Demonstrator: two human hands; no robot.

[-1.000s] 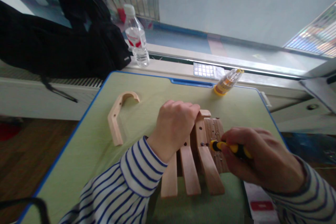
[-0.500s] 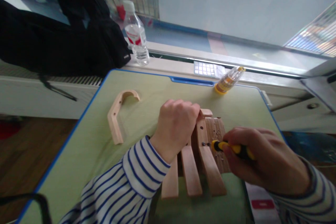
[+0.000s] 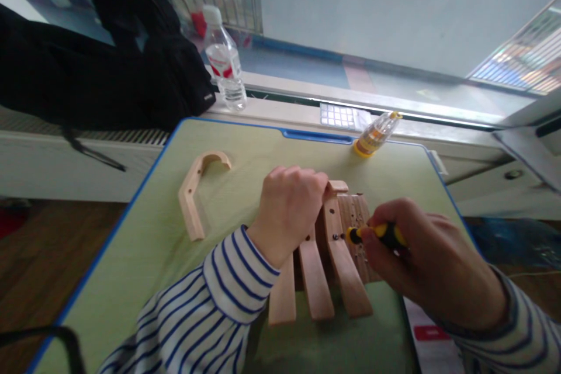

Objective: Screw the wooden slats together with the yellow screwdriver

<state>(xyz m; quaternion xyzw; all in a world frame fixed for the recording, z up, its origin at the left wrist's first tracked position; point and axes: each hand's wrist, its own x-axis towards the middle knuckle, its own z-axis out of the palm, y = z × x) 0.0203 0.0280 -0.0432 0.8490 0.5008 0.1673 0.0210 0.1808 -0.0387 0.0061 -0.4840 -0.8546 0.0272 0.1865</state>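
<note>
Closed over the upper part of a wooden piece with several curved hooks [image 3: 316, 283], my left hand [image 3: 291, 204] presses it against the table; its fingertips are hidden. My right hand [image 3: 421, 251] is wrapped around a yellow and black screwdriver [image 3: 388, 235]. The driver's tip points left at a dark screw [image 3: 336, 236] in the rightmost hook; whether it sits in the screw head I cannot tell. Behind that hook is a wooden board [image 3: 357, 216] with several small holes. A loose wooden hook [image 3: 193, 196] with holes lies to the left of my hands.
The light green table [image 3: 245, 178] has a blue edge. A glue bottle [image 3: 374, 135] stands at its far right edge. On the sill are a water bottle [image 3: 225, 67] and a white gridded sheet [image 3: 337, 115]. A black bag [image 3: 144, 70] sits at the far left.
The screwdriver handle has turned a little in my right hand, and the fingers have shifted. My left hand stays on the wooden piece. The whole view has moved slightly.
</note>
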